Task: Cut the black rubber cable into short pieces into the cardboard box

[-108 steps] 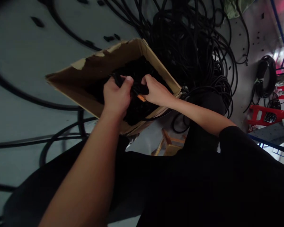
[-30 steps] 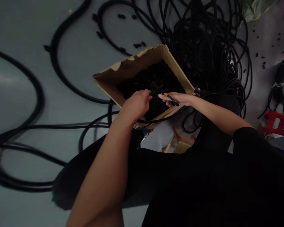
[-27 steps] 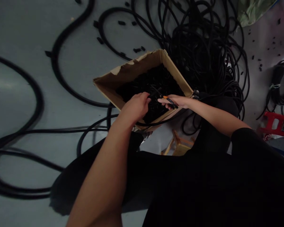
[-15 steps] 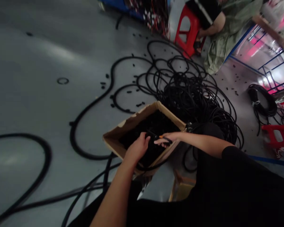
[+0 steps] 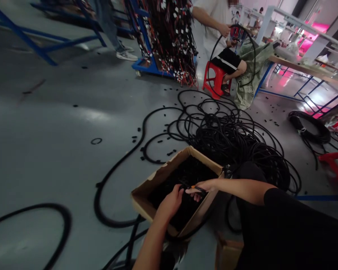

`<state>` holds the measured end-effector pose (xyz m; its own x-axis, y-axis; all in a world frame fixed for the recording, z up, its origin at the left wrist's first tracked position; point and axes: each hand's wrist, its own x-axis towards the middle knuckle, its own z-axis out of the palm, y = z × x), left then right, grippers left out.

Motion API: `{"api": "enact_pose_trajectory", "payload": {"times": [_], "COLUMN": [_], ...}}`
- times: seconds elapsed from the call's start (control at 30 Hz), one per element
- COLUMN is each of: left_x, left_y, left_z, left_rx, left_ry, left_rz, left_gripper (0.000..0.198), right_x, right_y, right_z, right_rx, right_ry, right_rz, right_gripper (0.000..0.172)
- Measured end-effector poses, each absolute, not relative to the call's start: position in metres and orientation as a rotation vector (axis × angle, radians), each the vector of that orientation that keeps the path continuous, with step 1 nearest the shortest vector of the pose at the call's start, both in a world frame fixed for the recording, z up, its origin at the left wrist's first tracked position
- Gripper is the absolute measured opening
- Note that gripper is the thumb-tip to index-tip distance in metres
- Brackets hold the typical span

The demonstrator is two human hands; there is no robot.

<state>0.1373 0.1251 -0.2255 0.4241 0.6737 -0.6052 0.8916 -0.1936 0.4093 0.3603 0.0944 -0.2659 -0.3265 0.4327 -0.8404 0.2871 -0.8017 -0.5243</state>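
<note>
A torn cardboard box full of short black cable pieces stands on the grey floor in front of me. Over its near side my left hand is closed on a black cable piece. My right hand is shut on a small tool with an orange and black handle, right beside the left hand above the box.
A big tangle of black cable lies right of the box, with loops running left across the floor. Farther back are a blue rack hung with wires, a red stool with a seated person, another person holding cable, and a table.
My head has lifted, so the room behind the box now shows. Both hands stay over the box, close together, with the tool still in the right.
</note>
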Motion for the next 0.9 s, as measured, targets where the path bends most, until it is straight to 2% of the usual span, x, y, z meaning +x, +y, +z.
{"api": "enact_pose_trajectory", "payload": {"times": [0.23,0.5,0.7,0.9], "left_x": [0.143,0.149,0.147,0.149], "left_y": [0.129,0.132,0.132,0.13], "left_z": [-0.221,-0.217,-0.223,-0.223], "left_rx": [1.988,1.927,1.892,1.881], "left_ry": [1.369,1.382,1.429,1.38], "left_rz": [-0.364,-0.399,-0.373,-0.351], "left_gripper": [0.037,0.048,0.049,0.042], "right_x": [0.357,0.357,0.36,0.361], "right_y": [0.101,0.102,0.1,0.099], "right_z": [-0.255,-0.257,-0.256,-0.261], "right_rx": [-1.764,-1.709,-1.693,-1.696], "right_ry": [-1.001,-0.985,-0.948,-0.95], "right_rz": [2.317,2.331,2.363,2.363], "right_gripper": [0.068,0.063,0.067,0.072]}}
